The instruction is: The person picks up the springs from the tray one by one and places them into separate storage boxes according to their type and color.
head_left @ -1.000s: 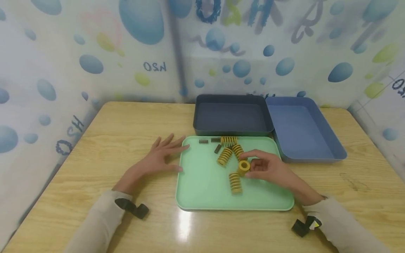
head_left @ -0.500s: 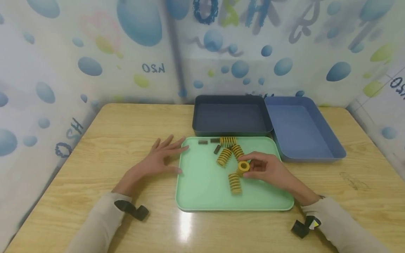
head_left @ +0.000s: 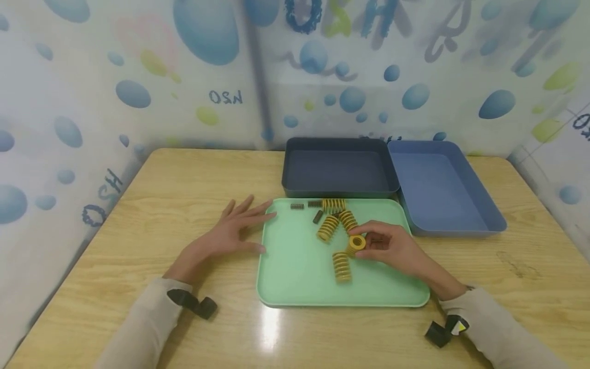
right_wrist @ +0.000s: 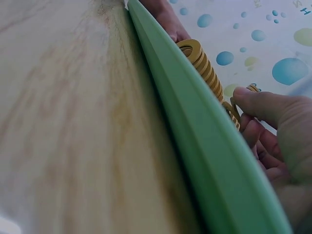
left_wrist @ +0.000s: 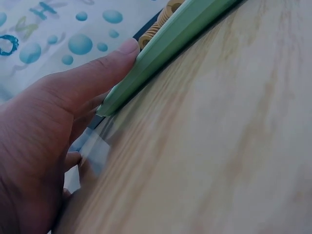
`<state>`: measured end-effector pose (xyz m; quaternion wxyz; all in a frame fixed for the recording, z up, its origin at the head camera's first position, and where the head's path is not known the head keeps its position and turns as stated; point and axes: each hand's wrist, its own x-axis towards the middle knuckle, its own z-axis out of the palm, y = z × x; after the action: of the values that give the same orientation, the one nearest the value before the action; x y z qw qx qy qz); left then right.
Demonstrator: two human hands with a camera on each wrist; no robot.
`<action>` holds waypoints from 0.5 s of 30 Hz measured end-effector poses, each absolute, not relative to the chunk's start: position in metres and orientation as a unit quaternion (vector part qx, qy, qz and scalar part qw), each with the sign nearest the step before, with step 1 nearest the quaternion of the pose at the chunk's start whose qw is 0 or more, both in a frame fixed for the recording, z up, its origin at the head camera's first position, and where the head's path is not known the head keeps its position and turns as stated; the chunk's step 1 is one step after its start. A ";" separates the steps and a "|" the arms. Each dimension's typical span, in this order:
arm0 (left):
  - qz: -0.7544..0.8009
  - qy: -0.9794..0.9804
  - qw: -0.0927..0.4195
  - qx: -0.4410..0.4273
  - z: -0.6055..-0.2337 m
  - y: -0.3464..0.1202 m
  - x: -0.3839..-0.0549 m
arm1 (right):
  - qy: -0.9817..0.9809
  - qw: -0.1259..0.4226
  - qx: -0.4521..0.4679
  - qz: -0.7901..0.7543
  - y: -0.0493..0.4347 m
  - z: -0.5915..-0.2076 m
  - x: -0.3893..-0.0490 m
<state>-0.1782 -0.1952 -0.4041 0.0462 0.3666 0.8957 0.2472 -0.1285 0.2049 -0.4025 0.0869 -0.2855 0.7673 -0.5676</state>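
On the light green tray (head_left: pixel 295 277), my right hand (head_left: pixel 392 247) pinches a yellow coil spring (head_left: pixel 352 249) between thumb and index finger. That spring stands upright with its ring-shaped end facing up. More yellow springs lie around it: one in front (head_left: pixel 341 267), one to the left (head_left: pixel 328 228), one just behind (head_left: pixel 348 219) and one at the back rim (head_left: pixel 334 206). My left hand (head_left: pixel 228 230) has its fingers spread at the tray's left edge. In the left wrist view its thumb (left_wrist: pixel 127 47) touches the tray rim.
Small dark springs (head_left: pixel 297 206) lie near the tray's back rim, and a short dark piece (head_left: pixel 318 217) lies in front of them. A dark blue tray (head_left: pixel 341 193) stands behind the green one. A lighter blue tray (head_left: pixel 454 230) is at the right. A patterned wall backs the wooden table (head_left: pixel 198 174).
My right index finger has come slightly lower beside the upright spring, which has barely shifted. My left hand keeps its place at the tray edge.
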 end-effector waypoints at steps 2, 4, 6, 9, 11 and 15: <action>0.248 0.893 0.044 0.374 -0.404 -0.196 -0.178 | 0.768 0.088 -0.283 -0.568 0.205 -0.403 -0.128; 0.247 0.890 0.043 0.381 -0.405 -0.197 -0.177 | 0.767 0.090 -0.282 -0.569 0.205 -0.403 -0.127; 0.245 0.887 0.042 0.388 -0.405 -0.197 -0.177 | 0.768 0.092 -0.278 -0.570 0.205 -0.402 -0.127; 0.245 0.881 0.040 0.402 -0.406 -0.198 -0.178 | 0.768 0.092 -0.271 -0.573 0.205 -0.401 -0.127; 0.255 0.873 0.042 0.414 -0.407 -0.198 -0.179 | 0.769 0.091 -0.265 -0.574 0.204 -0.399 -0.127; 0.272 0.857 0.044 0.435 -0.408 -0.198 -0.182 | 0.771 0.097 -0.253 -0.577 0.205 -0.398 -0.127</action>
<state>-0.1817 -0.1979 -0.4082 0.0444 0.4348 0.8575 0.2715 -0.1270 0.2049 -0.3978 0.0966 -0.2530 0.7709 -0.5766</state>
